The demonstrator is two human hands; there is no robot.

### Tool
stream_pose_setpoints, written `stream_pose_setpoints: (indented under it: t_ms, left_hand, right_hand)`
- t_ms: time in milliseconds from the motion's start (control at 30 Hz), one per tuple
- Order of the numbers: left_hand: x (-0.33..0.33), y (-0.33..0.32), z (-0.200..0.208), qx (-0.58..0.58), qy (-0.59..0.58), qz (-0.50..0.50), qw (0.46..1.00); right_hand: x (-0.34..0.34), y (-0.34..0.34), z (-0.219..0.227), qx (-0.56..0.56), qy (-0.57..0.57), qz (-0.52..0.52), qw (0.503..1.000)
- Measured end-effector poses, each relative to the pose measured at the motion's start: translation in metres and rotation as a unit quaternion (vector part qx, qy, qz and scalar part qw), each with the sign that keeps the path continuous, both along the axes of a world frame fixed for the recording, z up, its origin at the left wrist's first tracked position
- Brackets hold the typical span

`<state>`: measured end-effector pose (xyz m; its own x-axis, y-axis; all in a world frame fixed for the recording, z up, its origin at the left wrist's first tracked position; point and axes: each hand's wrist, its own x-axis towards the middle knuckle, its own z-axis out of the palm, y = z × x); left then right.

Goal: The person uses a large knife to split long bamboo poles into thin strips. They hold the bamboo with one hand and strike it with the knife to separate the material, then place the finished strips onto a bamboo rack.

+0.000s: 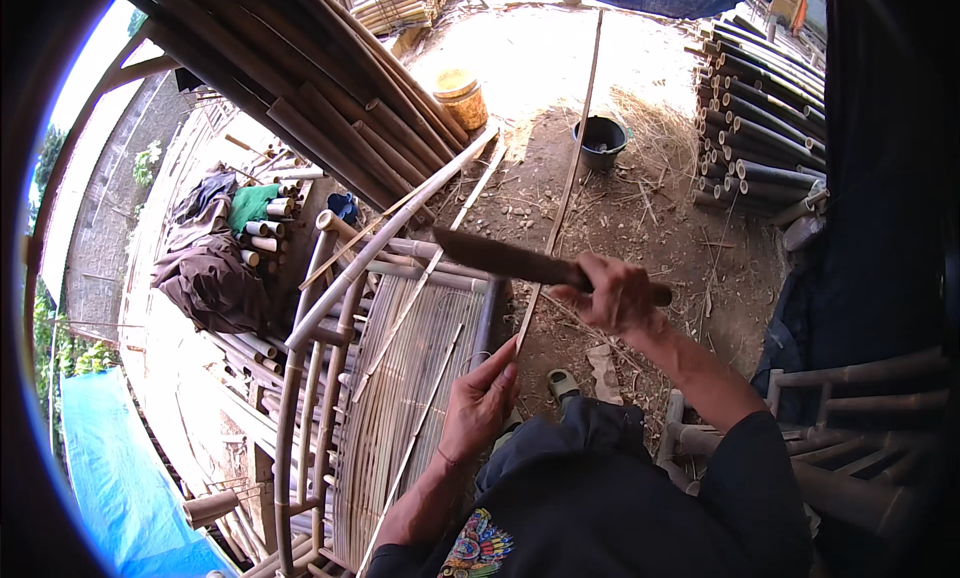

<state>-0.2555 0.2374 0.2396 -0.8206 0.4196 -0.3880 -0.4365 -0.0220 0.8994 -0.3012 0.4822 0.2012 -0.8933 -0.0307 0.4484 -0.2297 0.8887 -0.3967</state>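
My right hand [622,296] is wrapped round the handle of a machete [495,255], its broad dark blade pointing left. My left hand [480,406] pinches the near end of a long, thin bamboo strip [571,168] between thumb and fingers. From there the strip runs away from me, far out over the ground, and passes behind the machete near its handle. Left of my left hand is a bamboo bench [400,318] with a slatted seat, two loose strips lying across it. One of my shoes [563,383] shows below the hands.
Dark bamboo poles [300,88] lean at the upper left beside a yellowish bucket [460,98]. A black bucket [601,143] stands ahead, right of the strip. Cut bamboo is stacked [765,128] at the far right. Another bamboo frame [860,398] is close on my right.
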Motion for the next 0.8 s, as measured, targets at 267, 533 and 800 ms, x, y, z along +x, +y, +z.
stream_pose_setpoints:
  t_ms: [267,533,800]
  left_hand:
    - [0.013,-0.004,-0.005,-0.022,0.021,0.003,1.0]
    - [0.027,-0.014,-0.015,0.016,-0.003,-0.01,1.0]
    - [0.062,-0.057,0.003,-0.018,-0.035,-0.055,0.998]
  right_hand:
    - [0.022,-0.013,-0.005,0.015,0.056,0.112,0.992]
    - [0.011,0.004,-0.009,0.029,0.05,0.038,0.998]
    - [-0.024,0.099,-0.012,-0.001,-0.025,-0.124,0.992]
